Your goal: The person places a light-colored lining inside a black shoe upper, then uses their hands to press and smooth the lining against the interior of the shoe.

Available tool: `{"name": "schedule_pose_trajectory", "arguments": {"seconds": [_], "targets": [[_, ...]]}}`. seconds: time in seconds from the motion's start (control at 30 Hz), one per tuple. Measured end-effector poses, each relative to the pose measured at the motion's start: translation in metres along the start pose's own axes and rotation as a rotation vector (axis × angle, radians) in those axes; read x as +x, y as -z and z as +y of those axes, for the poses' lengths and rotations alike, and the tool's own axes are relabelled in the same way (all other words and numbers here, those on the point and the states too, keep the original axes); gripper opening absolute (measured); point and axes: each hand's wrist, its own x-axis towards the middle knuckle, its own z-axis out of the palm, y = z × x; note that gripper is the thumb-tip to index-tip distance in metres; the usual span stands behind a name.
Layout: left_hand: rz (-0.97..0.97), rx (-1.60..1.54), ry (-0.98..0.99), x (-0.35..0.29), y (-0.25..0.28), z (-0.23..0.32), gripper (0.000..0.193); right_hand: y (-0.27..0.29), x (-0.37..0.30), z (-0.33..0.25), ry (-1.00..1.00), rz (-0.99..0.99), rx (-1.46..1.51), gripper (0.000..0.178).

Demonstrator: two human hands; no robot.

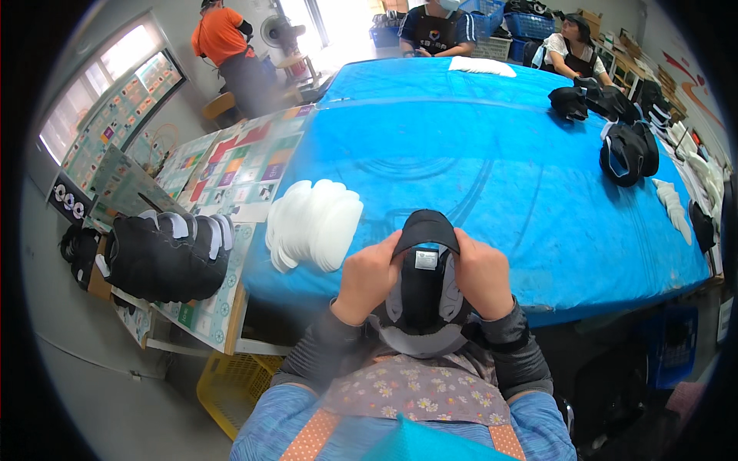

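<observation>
Black shoe upper [423, 300] is in both hands at the near edge of the blue table, in front of the floral apron [419, 392]; can't tell if it touches the tabletop. Blue table [461, 154] takes up most of the view. Patterned table [261, 146] adjoins on the left. Group of dark uppers [629, 154] sits on the blue table, far right. Row of black uppers [165, 265], pale linings showing, packed side by side on the patterned table. Yellow basket [234, 384] is lower left, below tabletop level. Stack of flat white pieces [315, 227] fanned out on the blue table, left of the held upper and apart from it. Left grip [367, 283] closed on the left side of the upper's curved top edge, right grip [486, 276] closed on the right side. Inside faces the wearer. Small white label [426, 260] shows on the lining, between the grips.
</observation>
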Motion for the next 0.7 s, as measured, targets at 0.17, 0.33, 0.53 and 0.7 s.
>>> {"name": "schedule_pose_trajectory", "arguments": {"seconds": [0.17,0.33,0.53,0.7], "targets": [[-0.043,0.022,0.036,-0.012,0.004,-0.005,0.035,0.015,-0.01,-0.001,-0.003,0.007,0.057,0.019],[-0.053,0.006,0.078,-0.012,0.008,0.003,0.036,0.008,-0.015,0.004,-0.075,-0.055,-0.082,0.028],[-0.079,-0.012,0.124,-0.011,0.0,0.007,0.034,0.005,-0.019,0.007,-0.072,0.034,-0.043,0.017],[-0.035,-0.025,0.296,-0.011,-0.009,0.02,0.034,-0.014,-0.009,-0.019,-0.048,0.049,0.049,0.011]]}}
